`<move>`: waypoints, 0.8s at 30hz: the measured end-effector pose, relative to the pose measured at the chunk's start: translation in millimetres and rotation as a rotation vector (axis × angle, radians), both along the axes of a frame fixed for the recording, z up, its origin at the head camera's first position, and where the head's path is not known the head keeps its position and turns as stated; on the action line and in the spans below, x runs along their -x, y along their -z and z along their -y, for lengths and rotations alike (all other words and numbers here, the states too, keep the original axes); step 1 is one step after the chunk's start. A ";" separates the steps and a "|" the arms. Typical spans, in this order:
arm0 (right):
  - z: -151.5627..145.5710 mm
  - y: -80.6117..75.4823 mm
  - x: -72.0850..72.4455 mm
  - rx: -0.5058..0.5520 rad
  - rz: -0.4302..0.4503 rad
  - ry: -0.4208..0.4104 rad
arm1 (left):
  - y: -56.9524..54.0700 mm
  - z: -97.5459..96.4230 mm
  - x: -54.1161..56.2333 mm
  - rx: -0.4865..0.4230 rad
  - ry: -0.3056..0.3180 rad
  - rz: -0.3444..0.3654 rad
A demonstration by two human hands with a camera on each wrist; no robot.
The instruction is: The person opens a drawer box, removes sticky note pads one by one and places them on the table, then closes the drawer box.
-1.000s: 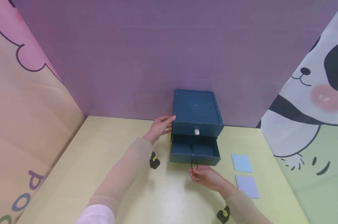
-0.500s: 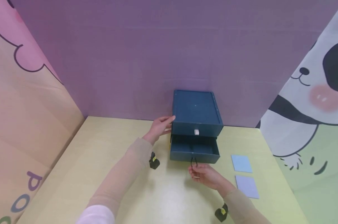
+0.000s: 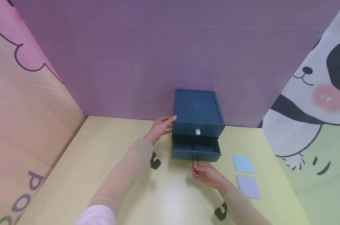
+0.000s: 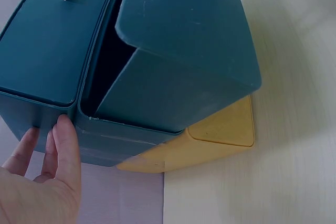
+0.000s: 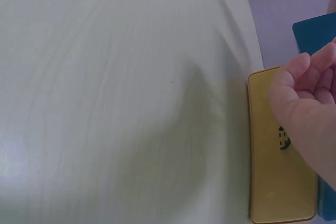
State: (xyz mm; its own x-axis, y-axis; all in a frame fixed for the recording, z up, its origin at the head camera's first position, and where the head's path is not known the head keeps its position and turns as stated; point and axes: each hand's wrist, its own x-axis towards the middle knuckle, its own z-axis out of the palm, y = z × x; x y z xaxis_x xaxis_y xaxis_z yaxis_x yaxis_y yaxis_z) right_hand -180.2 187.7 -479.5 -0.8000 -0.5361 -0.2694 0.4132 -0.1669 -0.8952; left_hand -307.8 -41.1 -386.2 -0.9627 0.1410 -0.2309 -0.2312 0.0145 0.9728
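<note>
Right hand (image 3: 207, 175) | pinches black loop (image 3: 193, 160) | lower drawer (image 3: 207, 156) just beyond

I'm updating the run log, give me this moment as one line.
left grip: touching blue cabinet; right grip: holding black loop; looped drawer: partway out; upper drawer: closed; blue square, purple square: on table

I touch the left side of a dark blue drawer box (image 3: 198, 106) that stands upright on the table (image 3: 110, 140). Its upper drawer (image 3: 184, 128) is closed, with a small pale tab (image 3: 198, 132) on the front. The lower drawer (image 3: 184, 155) stands partly out, and I pinch the black loop (image 3: 198, 160) on it. Underneath sits a yellow tier (image 5: 283, 187) with dark print.
</note>
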 end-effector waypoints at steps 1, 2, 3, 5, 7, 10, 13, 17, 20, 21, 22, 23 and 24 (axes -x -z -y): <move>0.5 0.4 0.3 -0.002 0.006 0.004 | -0.4 0.6 -0.6 0.002 -0.003 0.001; 1.1 0.6 0.7 -0.003 0.011 0.010 | -0.7 1.1 -1.2 0.003 -0.005 0.001; 1.6 1.0 1.1 -0.003 0.017 0.019 | -1.0 1.4 -1.6 0.001 -0.007 0.002; 2.5 1.7 1.6 -0.004 0.021 0.040 | -1.2 1.5 -1.9 0.000 -0.004 0.001; 3.6 2.4 2.1 0.004 0.023 0.063 | -0.8 1.3 -1.8 -0.004 0.000 -0.003; 5.0 4.3 2.8 0.020 0.025 0.083 | 0.2 1.2 -1.7 -0.003 0.004 -0.003; 6.4 7.3 4.2 0.035 0.032 0.095 | 1.0 1.8 -2.3 0.006 -0.004 0.009; 8.7 10.8 7.4 0.041 0.028 0.118 | 0.7 2.4 -2.2 0.003 -0.007 0.010; 10.5 12.2 9.7 0.035 0.016 0.143 | 0.1 1.6 -1.1 0.004 -0.004 -0.001; 11.0 12.5 10.4 0.033 0.014 0.151 | 0.1 1.3 -0.6 0.004 -0.003 -0.002; 11.3 12.7 10.8 0.028 0.012 0.160 | -0.2 0.9 -0.4 0.003 -0.001 -0.001; 11.6 12.8 11.2 0.022 0.012 0.169 | -0.4 0.6 -0.2 0.003 0.000 0.001; 11.6 13.1 11.5 0.019 0.007 0.174 | -0.7 0.2 -0.2 0.006 0.003 0.002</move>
State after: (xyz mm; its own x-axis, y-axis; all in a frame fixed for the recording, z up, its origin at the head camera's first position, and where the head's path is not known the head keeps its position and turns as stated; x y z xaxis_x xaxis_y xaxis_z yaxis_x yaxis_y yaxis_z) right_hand -191.7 176.0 -492.6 -0.8792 -0.3946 -0.2670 0.3833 -0.2529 -0.8883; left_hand -307.6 -41.3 -385.6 -0.9617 0.1429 -0.2338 -0.2332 0.0215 0.9722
